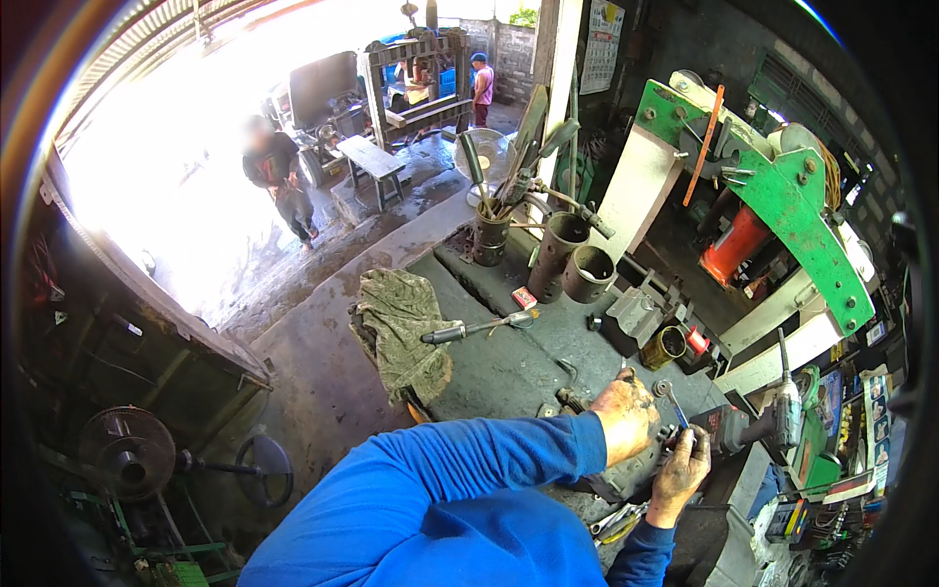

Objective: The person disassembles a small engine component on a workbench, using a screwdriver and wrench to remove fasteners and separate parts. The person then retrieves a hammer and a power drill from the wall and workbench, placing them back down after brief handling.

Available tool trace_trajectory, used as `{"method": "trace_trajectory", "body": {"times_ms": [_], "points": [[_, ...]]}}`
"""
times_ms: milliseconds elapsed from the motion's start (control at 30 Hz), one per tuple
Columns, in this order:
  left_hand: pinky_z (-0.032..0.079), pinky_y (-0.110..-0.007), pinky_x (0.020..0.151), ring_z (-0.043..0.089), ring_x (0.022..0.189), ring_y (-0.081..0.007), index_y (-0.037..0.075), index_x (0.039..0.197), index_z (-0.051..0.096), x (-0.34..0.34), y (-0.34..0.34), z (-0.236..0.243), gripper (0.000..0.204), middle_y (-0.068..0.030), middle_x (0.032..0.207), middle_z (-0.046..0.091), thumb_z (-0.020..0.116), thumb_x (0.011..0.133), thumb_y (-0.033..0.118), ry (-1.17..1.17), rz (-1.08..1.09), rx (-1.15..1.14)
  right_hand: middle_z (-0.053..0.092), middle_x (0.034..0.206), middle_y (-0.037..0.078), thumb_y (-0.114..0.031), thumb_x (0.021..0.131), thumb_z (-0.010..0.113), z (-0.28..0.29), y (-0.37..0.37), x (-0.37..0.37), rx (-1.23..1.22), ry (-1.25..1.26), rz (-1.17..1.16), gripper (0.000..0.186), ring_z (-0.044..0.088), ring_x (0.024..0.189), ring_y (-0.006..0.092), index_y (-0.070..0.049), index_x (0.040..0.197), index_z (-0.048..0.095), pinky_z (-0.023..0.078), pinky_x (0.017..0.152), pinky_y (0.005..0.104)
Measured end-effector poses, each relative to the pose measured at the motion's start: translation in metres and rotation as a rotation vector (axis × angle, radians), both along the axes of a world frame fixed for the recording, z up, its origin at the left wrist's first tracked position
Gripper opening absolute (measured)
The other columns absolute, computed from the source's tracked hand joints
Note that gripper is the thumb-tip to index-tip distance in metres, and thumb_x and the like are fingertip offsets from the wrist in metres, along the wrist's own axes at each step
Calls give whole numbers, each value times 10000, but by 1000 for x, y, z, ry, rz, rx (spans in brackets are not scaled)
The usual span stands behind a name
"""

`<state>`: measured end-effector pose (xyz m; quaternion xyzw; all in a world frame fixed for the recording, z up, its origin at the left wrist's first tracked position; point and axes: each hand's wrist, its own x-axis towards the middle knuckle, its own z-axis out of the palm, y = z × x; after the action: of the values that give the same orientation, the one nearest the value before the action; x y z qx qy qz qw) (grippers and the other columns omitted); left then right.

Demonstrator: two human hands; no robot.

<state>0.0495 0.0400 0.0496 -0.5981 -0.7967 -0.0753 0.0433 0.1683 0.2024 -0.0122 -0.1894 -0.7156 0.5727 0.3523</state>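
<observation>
Across the workbench point(489, 377) reaches my left arm in a blue sleeve. My left hand point(627, 416), smeared with black grease, is closed with fingers curled; what it grips, if anything, is hidden. Close beside it, my right hand point(682, 472) pinches a slim metal wrench point(670, 396), its ring-shaped head pointing away from me. Dark greasy metal parts lie under and between both hands, partly covered by them. Several wrenches point(618, 523) are heaped on the bench just left of my right forearm.
A dirty rag point(403, 328) and a black-handled tool point(479, 326) lie on the bench. Metal cylinders point(560, 256) and a tool-filled can point(491, 238) stand farther back. A vise point(719, 509) and power drill point(785, 411) are at right, near a green-and-white press point(753, 171). One person point(279, 176) walks outside.
</observation>
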Motion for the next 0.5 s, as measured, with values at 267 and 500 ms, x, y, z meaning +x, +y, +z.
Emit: {"method": "trace_trajectory", "body": {"times_ms": [267,500], "points": [[500,-524,923,695,1028,-315,98,987,801,2,-2,-2,272,-119,1037,754,682,850,300,27,2,-33,614,890,-8,-118,1117,557,0,0,1,28,-31,-36,149,554,766,62,-8,1061,641,472,673,228],[500,-502,845,694,914,-312,92,901,784,-1,-3,-7,243,-127,921,736,681,819,296,77,-8,132,624,897,-2,-113,1116,554,-1,1,-1,96,-23,-47,163,555,771,64,0,1043,645,476,683,231]]}}
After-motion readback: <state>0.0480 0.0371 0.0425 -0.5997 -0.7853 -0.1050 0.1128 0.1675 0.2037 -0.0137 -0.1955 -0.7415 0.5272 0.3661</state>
